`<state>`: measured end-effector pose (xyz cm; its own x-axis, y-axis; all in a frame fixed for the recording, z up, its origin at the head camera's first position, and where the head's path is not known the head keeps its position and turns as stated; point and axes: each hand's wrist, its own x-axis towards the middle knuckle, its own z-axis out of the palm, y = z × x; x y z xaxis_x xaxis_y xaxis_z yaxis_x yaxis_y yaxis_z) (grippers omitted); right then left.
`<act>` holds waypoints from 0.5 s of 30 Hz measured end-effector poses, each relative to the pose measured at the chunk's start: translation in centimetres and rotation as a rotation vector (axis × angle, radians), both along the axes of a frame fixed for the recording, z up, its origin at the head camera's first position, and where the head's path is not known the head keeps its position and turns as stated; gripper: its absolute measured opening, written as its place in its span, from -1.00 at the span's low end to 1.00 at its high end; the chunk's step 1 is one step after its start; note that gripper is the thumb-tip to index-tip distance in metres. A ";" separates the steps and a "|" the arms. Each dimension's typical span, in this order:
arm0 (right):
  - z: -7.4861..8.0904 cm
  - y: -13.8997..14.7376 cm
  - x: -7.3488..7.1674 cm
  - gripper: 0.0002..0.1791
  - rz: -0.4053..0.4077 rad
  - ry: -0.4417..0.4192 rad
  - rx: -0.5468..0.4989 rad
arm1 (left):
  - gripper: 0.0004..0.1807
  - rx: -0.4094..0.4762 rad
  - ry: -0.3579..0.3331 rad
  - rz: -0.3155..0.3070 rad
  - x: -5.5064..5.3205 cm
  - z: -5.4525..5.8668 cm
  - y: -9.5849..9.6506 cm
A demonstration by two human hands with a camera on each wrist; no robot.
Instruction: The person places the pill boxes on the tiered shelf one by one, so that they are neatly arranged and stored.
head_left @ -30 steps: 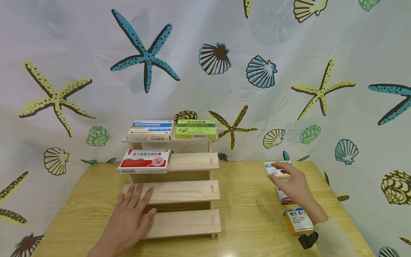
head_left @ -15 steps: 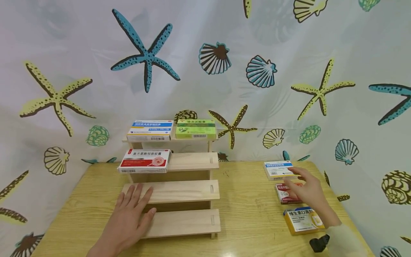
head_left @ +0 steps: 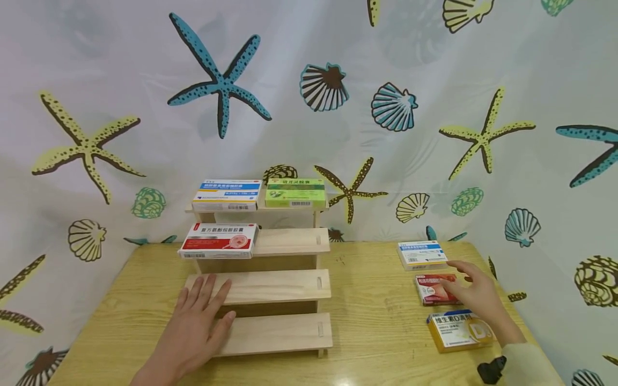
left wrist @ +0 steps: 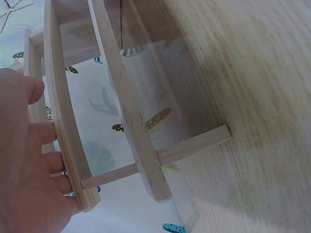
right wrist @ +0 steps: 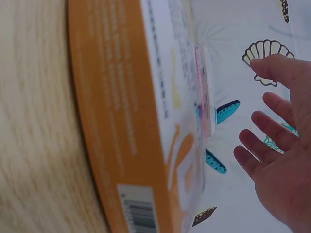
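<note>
My left hand (head_left: 200, 316) lies with straight, spread fingers on the left end of the third step of a wooden tiered rack (head_left: 280, 287). In the left wrist view its fingertips rest on one slat (left wrist: 65, 111). Over on the right, my right hand (head_left: 475, 292) hovers with parted, bent fingers and holds nothing. Its thumb overlaps a red-and-white medicine box (head_left: 429, 292) in the head view. Below that lies an orange-and-white vitamin D box (head_left: 456, 332), whose orange side (right wrist: 116, 116) looms large in the right wrist view. A blue-and-white box (head_left: 422, 254) lies behind.
On the rack's top step sit a blue-and-white box (head_left: 227, 194) and a green box (head_left: 295, 193). A red-and-white box (head_left: 219, 240) lies at the left of the second step. A patterned curtain (head_left: 338, 139) stands behind the wooden table (head_left: 372, 321).
My right hand has drawn back from the rear blue-and-white box toward the right and front, uncovering it and the red-and-white box. My left hand has stayed put.
</note>
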<state>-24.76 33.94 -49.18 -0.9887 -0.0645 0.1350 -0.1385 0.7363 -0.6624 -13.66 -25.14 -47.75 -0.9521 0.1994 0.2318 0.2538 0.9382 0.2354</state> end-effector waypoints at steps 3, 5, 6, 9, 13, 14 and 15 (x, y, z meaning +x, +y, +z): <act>-0.2 0.3 0.0 -0.27 -0.001 -0.050 0.019 | -0.29 -0.004 -0.004 0.003 0.0 0.1 -0.1; -0.5 0.4 0.1 -0.24 -0.003 -0.087 0.034 | -0.29 -0.005 -0.009 0.003 0.1 0.1 -0.1; -0.6 0.5 0.1 -0.24 -0.003 -0.103 0.042 | -0.30 -0.005 -0.009 0.003 0.1 0.2 -0.1; -0.9 0.9 0.2 -0.20 0.001 -0.140 0.056 | -0.30 -0.008 -0.011 0.003 0.1 0.3 0.0; -1.1 1.3 0.2 -0.12 0.014 -0.189 0.073 | -0.30 -0.007 -0.004 0.003 0.2 0.4 0.1; -1.2 1.3 0.2 -0.09 0.015 -0.205 0.076 | -0.30 -0.006 -0.002 0.004 0.2 0.4 0.1; -1.3 1.4 0.2 -0.07 0.018 -0.219 0.074 | -0.30 -0.003 -0.001 0.005 0.2 0.4 0.1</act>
